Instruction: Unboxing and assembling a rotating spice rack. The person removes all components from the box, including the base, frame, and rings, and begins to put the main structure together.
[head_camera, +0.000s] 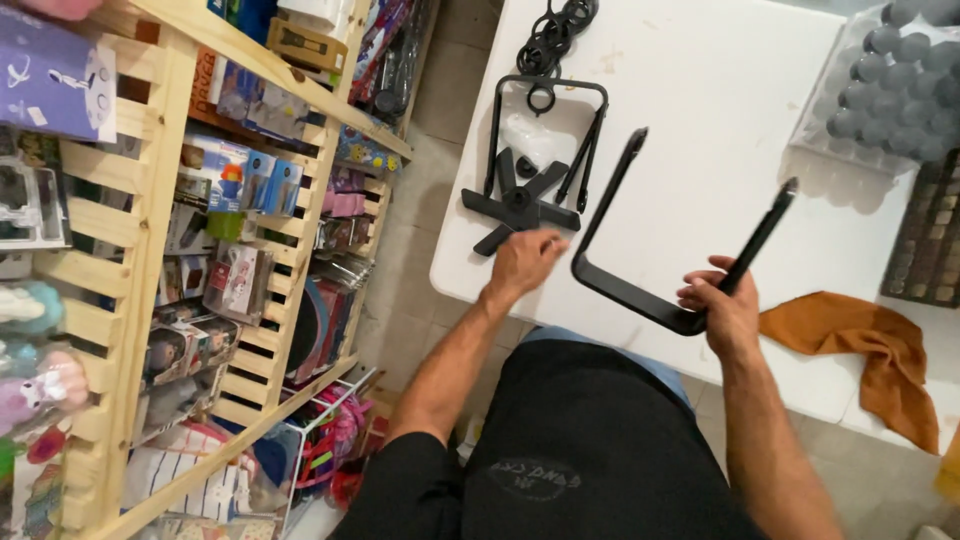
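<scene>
My right hand (722, 305) fingers grip the black U-shaped bracket (640, 290) at its corner, over the white tabletop (700, 120) edge. My left hand (522, 262), fingers loosely curled and empty, rests beside the unattached cross-shaped base (520, 205); second frame (545, 110) lies separate.

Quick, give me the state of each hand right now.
Left hand: fingers curled on the white table near the black cross-shaped piece, holding nothing visible.
Right hand: grip closed on the black U-shaped bracket.

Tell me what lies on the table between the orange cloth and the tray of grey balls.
In the head view, only bare white table lies between the orange cloth and the tray of grey balls.
</scene>
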